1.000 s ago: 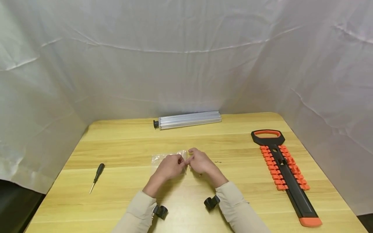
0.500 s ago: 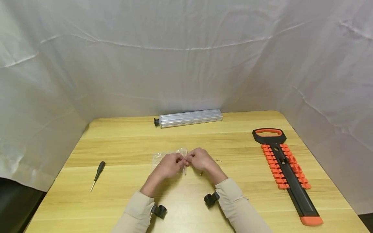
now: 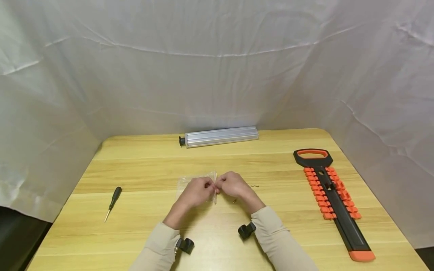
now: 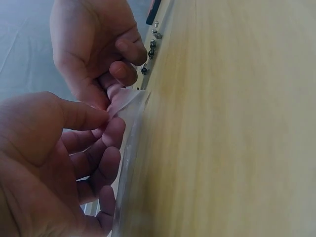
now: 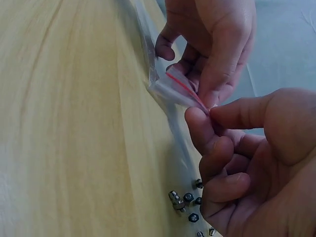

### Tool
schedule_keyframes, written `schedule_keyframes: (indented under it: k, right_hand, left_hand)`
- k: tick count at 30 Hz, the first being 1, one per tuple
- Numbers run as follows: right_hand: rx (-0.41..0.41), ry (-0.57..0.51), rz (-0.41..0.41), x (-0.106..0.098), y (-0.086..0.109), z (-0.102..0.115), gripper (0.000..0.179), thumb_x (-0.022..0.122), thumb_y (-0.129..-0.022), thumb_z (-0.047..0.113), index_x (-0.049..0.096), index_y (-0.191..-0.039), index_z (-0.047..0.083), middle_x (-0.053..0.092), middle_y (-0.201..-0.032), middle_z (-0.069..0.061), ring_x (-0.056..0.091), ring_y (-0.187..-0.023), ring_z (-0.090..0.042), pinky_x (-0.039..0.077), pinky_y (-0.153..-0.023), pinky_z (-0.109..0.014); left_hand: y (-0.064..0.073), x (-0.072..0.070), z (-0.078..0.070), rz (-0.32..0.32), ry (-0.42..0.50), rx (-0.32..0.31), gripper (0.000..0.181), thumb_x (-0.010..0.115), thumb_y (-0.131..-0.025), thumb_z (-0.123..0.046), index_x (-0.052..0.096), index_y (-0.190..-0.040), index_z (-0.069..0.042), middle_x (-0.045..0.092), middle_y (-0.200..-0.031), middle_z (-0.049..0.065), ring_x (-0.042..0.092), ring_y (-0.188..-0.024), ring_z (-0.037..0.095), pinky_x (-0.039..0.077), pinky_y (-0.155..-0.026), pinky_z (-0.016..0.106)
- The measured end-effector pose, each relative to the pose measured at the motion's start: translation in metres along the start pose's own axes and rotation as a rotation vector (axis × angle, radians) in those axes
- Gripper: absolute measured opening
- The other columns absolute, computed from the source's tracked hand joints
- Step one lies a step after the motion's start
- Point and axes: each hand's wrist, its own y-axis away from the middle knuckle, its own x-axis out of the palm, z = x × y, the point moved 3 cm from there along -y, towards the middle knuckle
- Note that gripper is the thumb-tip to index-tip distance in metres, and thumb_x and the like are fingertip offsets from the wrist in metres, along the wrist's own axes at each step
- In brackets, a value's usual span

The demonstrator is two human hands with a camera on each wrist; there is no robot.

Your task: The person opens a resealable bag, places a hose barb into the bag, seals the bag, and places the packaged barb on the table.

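A clear plastic zip bag lies at the middle of the table, its mouth raised between the two hands. The left hand pinches the bag's edge between thumb and forefinger. Right beside it, the right hand pinches the same edge; a red seal line runs up to those fingertips in the right wrist view. Several small metal screws or bolts lie under and beside the right hand. Two brass-coloured pieces show to its right in the head view. The bag's inside is not clearly visible.
A dark-handled screwdriver lies at left. An aluminium profile bar with a black knob lies along the back edge. On the right is a long black holder with orange clips and an orange-trimmed handle. Grey cloth hangs behind.
The hands have shifted slightly and the right fingers have curled in to pinch the bag's edge, which now stands up between both hands. Over the last half second little has moved.
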Motion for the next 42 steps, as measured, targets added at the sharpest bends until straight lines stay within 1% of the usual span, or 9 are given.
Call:
schedule_keyframes:
  k: [3, 8, 13, 19, 22, 26, 29, 35, 42]
  right_hand:
    - [-0.001, 0.010, -0.021, -0.001, 0.000, 0.000, 0.029, 0.054, -0.094, 0.018, 0.068, -0.069, 0.014, 0.065, -0.076, 0.002, 0.040, -0.053, -0.010, 0.030, -0.048, -0.022]
    - [-0.017, 0.066, -0.096, -0.005, 0.002, 0.000, 0.025, 0.055, -0.084, 0.017, 0.056, -0.059, 0.016, 0.052, -0.061, 0.004, 0.041, -0.053, -0.012, 0.032, -0.049, -0.024]
    - [-0.025, 0.146, -0.118, -0.006, 0.003, -0.003, 0.032, 0.057, -0.084, 0.022, 0.052, -0.052, 0.020, 0.044, -0.051, 0.008, 0.038, -0.047, -0.010, 0.030, -0.047, -0.023]
    - [-0.032, 0.215, -0.150, -0.006, 0.004, -0.005, 0.036, 0.059, -0.083, 0.024, 0.048, -0.050, 0.021, 0.036, -0.045, 0.009, 0.032, -0.042, -0.008, 0.024, -0.044, -0.022]
    - [-0.045, 0.232, -0.184, -0.006, 0.004, -0.002, 0.027, 0.059, -0.084, 0.025, 0.057, -0.057, 0.020, 0.046, -0.052, 0.009, 0.038, -0.046, -0.007, 0.028, -0.046, -0.022]
    - [-0.079, 0.176, -0.186, -0.002, 0.004, 0.002, 0.012, 0.063, -0.087, 0.027, 0.067, -0.080, 0.018, 0.063, -0.070, 0.008, 0.054, -0.059, -0.008, 0.041, -0.054, -0.023]
    - [-0.092, 0.134, -0.164, 0.001, 0.005, 0.005, 0.012, 0.069, -0.086, 0.027, 0.066, -0.091, 0.016, 0.069, -0.079, 0.004, 0.060, -0.065, -0.009, 0.047, -0.058, -0.025]
    - [-0.116, 0.165, -0.173, 0.000, 0.004, 0.006, 0.008, 0.070, -0.086, 0.018, 0.063, -0.087, 0.017, 0.065, -0.074, 0.005, 0.058, -0.062, -0.009, 0.047, -0.057, -0.025]
    - [-0.133, 0.236, -0.214, -0.001, 0.007, 0.002, 0.009, 0.066, -0.084, 0.012, 0.069, -0.084, 0.020, 0.066, -0.075, 0.007, 0.058, -0.065, -0.006, 0.047, -0.060, -0.022]
  left_hand:
    - [0.000, -0.002, 0.000, -0.017, 0.006, -0.002, 0.019, 0.054, -0.097, -0.023, 0.068, -0.086, -0.016, 0.063, -0.073, -0.004, 0.049, -0.054, 0.009, 0.040, -0.048, 0.022]
    - [-0.001, -0.009, 0.004, -0.091, 0.021, -0.024, 0.019, 0.052, -0.093, -0.017, 0.062, -0.078, -0.014, 0.057, -0.068, -0.002, 0.047, -0.058, 0.011, 0.039, -0.053, 0.024]
    - [0.001, -0.014, 0.009, -0.109, 0.045, -0.093, 0.017, 0.051, -0.091, -0.016, 0.057, -0.075, -0.013, 0.052, -0.066, 0.000, 0.044, -0.055, 0.012, 0.035, -0.051, 0.024]
    - [0.006, -0.016, 0.013, -0.142, 0.034, -0.104, 0.014, 0.054, -0.087, -0.012, 0.054, -0.072, -0.013, 0.051, -0.063, -0.001, 0.043, -0.053, 0.011, 0.035, -0.049, 0.022]
    - [0.007, -0.016, 0.012, -0.168, 0.045, -0.093, 0.014, 0.056, -0.085, -0.010, 0.053, -0.071, -0.013, 0.052, -0.061, -0.001, 0.043, -0.051, 0.010, 0.036, -0.048, 0.022]
    - [0.007, -0.014, 0.008, -0.181, 0.068, -0.045, 0.010, 0.060, -0.083, -0.007, 0.055, -0.075, -0.011, 0.055, -0.064, -0.001, 0.046, -0.052, 0.009, 0.038, -0.048, 0.020]
    - [0.005, -0.013, 0.007, -0.193, 0.080, -0.012, 0.009, 0.062, -0.084, -0.005, 0.056, -0.081, -0.011, 0.058, -0.070, 0.000, 0.050, -0.058, 0.009, 0.042, -0.050, 0.020]
    - [0.003, -0.014, 0.004, -0.217, 0.047, 0.066, 0.009, 0.060, -0.088, -0.002, 0.060, -0.087, -0.011, 0.059, -0.074, -0.001, 0.051, -0.064, 0.010, 0.043, -0.056, 0.021]
    - [0.007, -0.019, 0.008, -0.273, -0.051, 0.051, 0.009, 0.062, -0.086, -0.006, 0.065, -0.082, -0.013, 0.058, -0.067, -0.003, 0.049, -0.056, 0.009, 0.042, -0.050, 0.021]
